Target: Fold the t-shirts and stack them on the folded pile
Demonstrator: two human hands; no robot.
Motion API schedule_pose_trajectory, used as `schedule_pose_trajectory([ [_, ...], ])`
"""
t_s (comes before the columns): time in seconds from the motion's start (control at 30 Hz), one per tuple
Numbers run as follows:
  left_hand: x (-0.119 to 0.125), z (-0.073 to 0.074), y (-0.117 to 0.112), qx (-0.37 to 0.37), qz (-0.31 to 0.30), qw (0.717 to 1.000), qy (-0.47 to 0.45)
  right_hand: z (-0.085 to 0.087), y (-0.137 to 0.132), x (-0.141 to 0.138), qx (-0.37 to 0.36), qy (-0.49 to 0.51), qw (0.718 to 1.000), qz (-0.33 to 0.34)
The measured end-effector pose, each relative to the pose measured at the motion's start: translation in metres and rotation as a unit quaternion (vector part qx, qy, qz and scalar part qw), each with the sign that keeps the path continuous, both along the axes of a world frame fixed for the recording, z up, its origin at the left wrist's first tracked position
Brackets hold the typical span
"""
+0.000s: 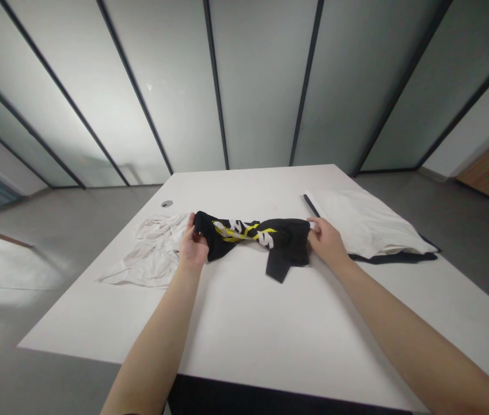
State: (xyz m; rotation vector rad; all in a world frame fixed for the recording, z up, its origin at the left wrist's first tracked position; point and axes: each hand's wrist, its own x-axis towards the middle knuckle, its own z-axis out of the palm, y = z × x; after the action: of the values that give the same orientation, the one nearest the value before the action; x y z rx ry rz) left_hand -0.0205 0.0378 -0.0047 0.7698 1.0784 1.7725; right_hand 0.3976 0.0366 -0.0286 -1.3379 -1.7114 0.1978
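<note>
A black T-shirt (pixel 288 233) with a yellow and white print is bunched lengthwise between my two hands, over the middle of the table. At its left end, my left hand (pixel 193 245) is closed around the dark cloth. My right hand (pixel 324 239) pinches the opposite end, fingers closed on the fabric. One short sleeve-like flap hangs down near the right end. Just left of my left hand lies a crumpled white garment (pixel 151 253), partly behind that hand.
On the right of the white table (pixel 244 323) lies a flat stack of white cloth (pixel 369 222) with dark fabric (pixel 395 259) beneath it. A round grey grommet (pixel 167 204) sits near the left edge. Frosted glass panels (pixel 261 86) stand behind the table.
</note>
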Motion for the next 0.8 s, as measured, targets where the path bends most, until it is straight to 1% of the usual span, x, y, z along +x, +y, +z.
schedule_pose_trajectory([
  [0.07, 0.007, 0.000, -0.005, 0.003, -0.046, 0.995, 0.088, 0.003, -0.011, -0.012, -0.073, 0.066, 0.992, 0.084],
  [0.1, 0.013, 0.000, -0.008, 0.007, -0.076, 0.990, 0.117, 0.004, -0.017, -0.021, -0.120, 0.091, 0.979, 0.139],
  [0.13, 0.020, -0.001, -0.013, 0.013, -0.109, 0.985, 0.135, 0.004, -0.024, -0.031, -0.170, 0.103, 0.960, 0.199],
  [0.17, 0.028, -0.003, -0.017, 0.018, -0.144, 0.979, 0.144, 0.004, -0.030, -0.042, -0.217, 0.103, 0.936, 0.258],
  [0.2, 0.036, -0.005, -0.021, 0.020, -0.180, 0.972, 0.152, 0.004, -0.035, -0.051, -0.249, 0.090, 0.915, 0.305],
  [0.23, 0.043, -0.008, -0.025, 0.019, -0.214, 0.963, 0.162, 0.004, -0.039, -0.060, -0.265, 0.060, 0.899, 0.344],
  [0.27, 0.050, -0.011, -0.028, 0.014, -0.243, 0.953, 0.179, 0.004, -0.041, -0.066, -0.259, 0.027, 0.895, 0.361],
  [0.3, 0.056, -0.014, -0.031, 0.010, -0.267, 0.941, 0.206, 0.004, -0.042, -0.071, -0.246, -0.008, 0.897, 0.368],
  [0.37, 0.066, -0.019, -0.037, 0.016, -0.296, 0.910, 0.290, 0.003, -0.038, -0.073, -0.211, -0.074, 0.910, 0.349],
  [0.43, 0.073, -0.019, -0.044, 0.049, -0.303, 0.863, 0.401, 0.001, -0.032, -0.069, -0.195, -0.130, 0.922, 0.310],
  [0.5, 0.081, -0.015, -0.053, 0.089, -0.308, 0.806, 0.498, -0.005, -0.027, -0.064, -0.193, -0.177, 0.926, 0.271],
  [0.57, 0.089, -0.011, -0.061, 0.120, -0.326, 0.757, 0.554, -0.011, -0.025, -0.061, -0.186, -0.203, 0.929, 0.248],
  [0.6, 0.093, -0.009, -0.065, 0.133, -0.337, 0.740, 0.567, -0.013, -0.025, -0.061, -0.179, -0.208, 0.930, 0.245],
  [0.63, 0.096, -0.008, -0.067, 0.146, -0.347, 0.727, 0.574, -0.015, -0.024, -0.061, -0.169, -0.206, 0.932, 0.246],
  [0.7, 0.101, -0.009, -0.070, 0.164, -0.351, 0.717, 0.580, -0.016, -0.024, -0.063, -0.142, -0.180, 0.937, 0.263],
  [0.73, 0.102, -0.010, -0.069, 0.164, -0.343, 0.720, 0.581, -0.015, -0.024, -0.064, -0.129, -0.154, 0.939, 0.278],
  [0.8, 0.101, -0.012, -0.066, 0.149, -0.309, 0.738, 0.581, -0.012, -0.023, -0.064, -0.125, -0.081, 0.937, 0.316],
])
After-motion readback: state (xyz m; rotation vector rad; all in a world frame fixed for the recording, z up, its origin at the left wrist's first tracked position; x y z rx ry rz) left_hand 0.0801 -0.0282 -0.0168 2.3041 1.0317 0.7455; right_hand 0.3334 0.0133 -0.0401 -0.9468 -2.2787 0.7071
